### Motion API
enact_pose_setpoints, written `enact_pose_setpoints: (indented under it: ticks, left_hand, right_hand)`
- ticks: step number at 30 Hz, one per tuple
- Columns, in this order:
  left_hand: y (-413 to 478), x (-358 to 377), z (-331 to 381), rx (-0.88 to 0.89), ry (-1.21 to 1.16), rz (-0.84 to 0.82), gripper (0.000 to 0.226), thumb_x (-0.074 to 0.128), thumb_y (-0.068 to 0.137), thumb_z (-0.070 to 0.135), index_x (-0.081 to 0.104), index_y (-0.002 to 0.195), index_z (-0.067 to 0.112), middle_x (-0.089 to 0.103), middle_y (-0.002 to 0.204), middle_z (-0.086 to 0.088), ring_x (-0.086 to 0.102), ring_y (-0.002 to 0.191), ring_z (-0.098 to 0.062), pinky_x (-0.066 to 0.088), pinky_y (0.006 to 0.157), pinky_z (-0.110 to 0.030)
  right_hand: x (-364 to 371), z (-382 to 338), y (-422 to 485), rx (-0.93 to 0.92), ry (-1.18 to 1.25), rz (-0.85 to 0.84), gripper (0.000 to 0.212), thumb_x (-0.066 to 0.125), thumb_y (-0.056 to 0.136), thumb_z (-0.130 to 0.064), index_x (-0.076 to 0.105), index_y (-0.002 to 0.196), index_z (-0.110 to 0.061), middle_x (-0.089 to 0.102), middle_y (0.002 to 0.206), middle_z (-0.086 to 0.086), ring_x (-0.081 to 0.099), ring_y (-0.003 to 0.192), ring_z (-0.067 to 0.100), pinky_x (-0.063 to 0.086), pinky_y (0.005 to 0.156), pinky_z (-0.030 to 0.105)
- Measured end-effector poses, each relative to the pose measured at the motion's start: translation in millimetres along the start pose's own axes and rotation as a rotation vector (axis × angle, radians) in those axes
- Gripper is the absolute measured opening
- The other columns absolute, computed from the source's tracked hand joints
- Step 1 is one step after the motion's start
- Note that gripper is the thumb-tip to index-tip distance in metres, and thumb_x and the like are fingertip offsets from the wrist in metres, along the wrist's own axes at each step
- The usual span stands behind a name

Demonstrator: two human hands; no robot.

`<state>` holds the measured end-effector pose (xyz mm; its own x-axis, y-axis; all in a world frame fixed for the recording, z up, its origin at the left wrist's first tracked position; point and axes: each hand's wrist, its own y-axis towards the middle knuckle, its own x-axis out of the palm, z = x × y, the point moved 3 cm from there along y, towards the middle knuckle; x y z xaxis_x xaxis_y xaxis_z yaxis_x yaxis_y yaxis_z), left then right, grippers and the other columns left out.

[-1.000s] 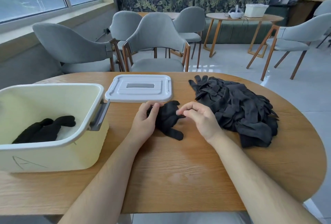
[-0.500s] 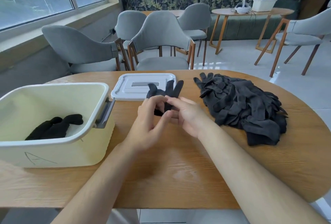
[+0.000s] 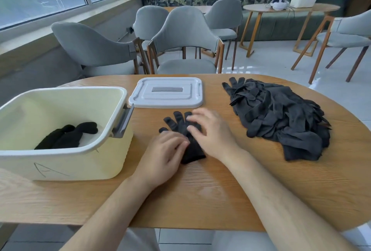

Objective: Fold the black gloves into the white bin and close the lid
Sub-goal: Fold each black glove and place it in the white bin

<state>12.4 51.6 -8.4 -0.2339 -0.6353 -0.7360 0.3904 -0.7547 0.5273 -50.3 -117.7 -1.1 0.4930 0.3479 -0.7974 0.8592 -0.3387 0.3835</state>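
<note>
Black glove [image 3: 178, 125] lies flat at frame centre on the wooden table [image 3: 200, 196]. The left hand [image 3: 163, 157] covers its cuff side with fingers together, and the right hand [image 3: 210, 132] presses on it with fingers slightly spread. The white bin [image 3: 66, 90] at left holds folded gloves [image 3: 68, 136]. The lid [image 3: 166, 92] lies just above the glove, and the glove pile [image 3: 281, 118] is at right.
</note>
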Motion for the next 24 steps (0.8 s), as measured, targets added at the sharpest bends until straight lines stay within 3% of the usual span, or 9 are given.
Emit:
enact_pose_setpoints:
  ticks: [2, 5, 8, 11, 14, 16, 18, 20, 24]
  left_hand:
    - [9.6, 5.8, -8.5, -0.155, 0.113, -0.025, 0.033, 0.052, 0.105, 0.031, 0.065, 0.132, 0.02, 0.063, 0.133, 0.009, 0.053, 0.128, -0.01, 0.045, 0.106, -0.037]
    - [14.0, 24.0, -22.5, -0.304, 0.208, -0.297, 0.057, 0.033, 0.107, 0.049, 0.031, 0.158, 0.024, 0.028, 0.164, 0.009, 0.017, 0.154, -0.01, 0.015, 0.125, -0.032]
    - [16.2, 28.6, -30.5, -0.265, 0.212, -0.415, 0.058, 0.028, 0.108, 0.048, 0.021, 0.161, 0.026, 0.012, 0.168, 0.013, 0.001, 0.155, -0.006, -0.001, 0.125, -0.027]
    - [26.4, 26.6, -32.3, -0.256, 0.174, -0.447, 0.055, 0.034, 0.108, 0.043, 0.024, 0.16, 0.027, 0.013, 0.167, 0.016, 0.0, 0.154, -0.002, -0.002, 0.125, -0.026]
    - [41.7, 26.4, -21.6, -0.256, 0.118, -0.385, 0.051, 0.042, 0.106, 0.041, 0.038, 0.155, 0.027, 0.023, 0.163, 0.017, 0.008, 0.154, -0.004, 0.001, 0.126, -0.029]
    - [59.2, 30.2, -6.5, -0.251, 0.071, -0.299, 0.043, 0.046, 0.105, 0.038, 0.049, 0.146, 0.026, 0.041, 0.153, 0.016, 0.029, 0.148, -0.01, 0.02, 0.122, -0.033]
    - [85.5, 40.1, 13.1, -0.256, -0.004, -0.252, 0.036, 0.047, 0.105, 0.033, 0.056, 0.139, 0.024, 0.053, 0.136, 0.012, 0.052, 0.12, -0.008, 0.038, 0.101, -0.028]
    - [117.0, 61.0, 28.2, -0.265, -0.094, -0.223, 0.032, 0.048, 0.105, 0.027, 0.057, 0.136, 0.021, 0.055, 0.128, 0.009, 0.058, 0.101, -0.005, 0.04, 0.089, -0.023]
    - [161.9, 104.1, 30.2, -0.312, -0.138, -0.19, 0.04, 0.051, 0.101, 0.014, 0.053, 0.141, 0.019, 0.056, 0.138, 0.002, 0.058, 0.115, -0.013, 0.046, 0.095, -0.025]
  right_hand:
    - [12.5, -2.1, -5.9, -0.024, -0.091, -0.237, 0.044, 0.043, 0.105, -0.043, 0.05, 0.147, -0.032, 0.04, 0.158, -0.012, 0.028, 0.149, 0.012, 0.023, 0.123, 0.041]
    - [24.4, -0.8, -11.3, 0.021, -0.139, -0.377, 0.05, 0.032, 0.109, -0.039, 0.034, 0.158, -0.028, 0.024, 0.166, -0.012, 0.013, 0.155, 0.012, 0.009, 0.125, 0.035]
    - [14.7, 5.6, -9.2, 0.104, -0.023, -0.256, 0.044, 0.036, 0.108, -0.026, 0.048, 0.15, -0.022, 0.042, 0.158, -0.008, 0.029, 0.148, 0.012, 0.025, 0.121, 0.033]
    - [-7.6, 19.4, -4.1, 0.238, -0.058, -0.053, 0.038, 0.041, 0.103, -0.019, 0.057, 0.137, -0.019, 0.058, 0.137, -0.005, 0.049, 0.127, 0.016, 0.047, 0.1, 0.033]
    - [-27.6, 37.2, -2.3, 0.356, -0.093, 0.088, 0.036, 0.044, 0.102, -0.02, 0.053, 0.137, -0.019, 0.059, 0.127, 0.003, 0.06, 0.108, 0.021, 0.054, 0.081, 0.034]
    - [-36.1, 52.4, -0.2, 0.413, -0.075, 0.133, 0.042, 0.045, 0.103, -0.021, 0.046, 0.145, -0.024, 0.056, 0.126, 0.006, 0.062, 0.101, 0.021, 0.055, 0.078, 0.034]
    - [-37.3, 65.5, 2.7, 0.448, -0.006, 0.138, 0.049, 0.044, 0.103, -0.021, 0.039, 0.152, -0.027, 0.052, 0.131, 0.007, 0.062, 0.103, 0.021, 0.055, 0.084, 0.035]
    - [-33.5, 75.0, 3.2, 0.459, 0.07, 0.135, 0.052, 0.044, 0.104, -0.019, 0.036, 0.156, -0.023, 0.043, 0.145, 0.004, 0.06, 0.11, 0.02, 0.051, 0.093, 0.032]
    - [-26.6, 82.8, 3.7, 0.459, 0.165, 0.206, 0.047, 0.044, 0.104, -0.01, 0.044, 0.151, -0.008, 0.041, 0.154, 0.003, 0.049, 0.134, 0.019, 0.036, 0.108, 0.021]
